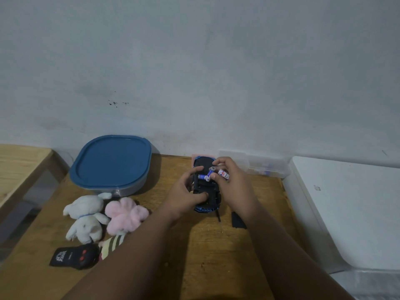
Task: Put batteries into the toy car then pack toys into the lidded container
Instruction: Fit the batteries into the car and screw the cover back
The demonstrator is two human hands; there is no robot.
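Observation:
A blue toy car (206, 191) lies upside down on the wooden table (168, 245), its black underside up. My left hand (187, 194) grips its left side, thumb on the chassis. My right hand (230, 180) holds several white-and-blue batteries (216, 173) over the car's open battery bay, one tilted down into it. The container with a blue lid (111, 164), shut, stands at the back left. A white plush rabbit (85, 217) and a pink plush (125, 214) lie in front of it.
A black remote control (74, 257) lies at the front left beside a striped soft toy (111, 245). A black battery cover (238, 220) rests right of the car. A clear plastic box (259, 164) stands against the wall. A white surface (346, 211) borders the table's right.

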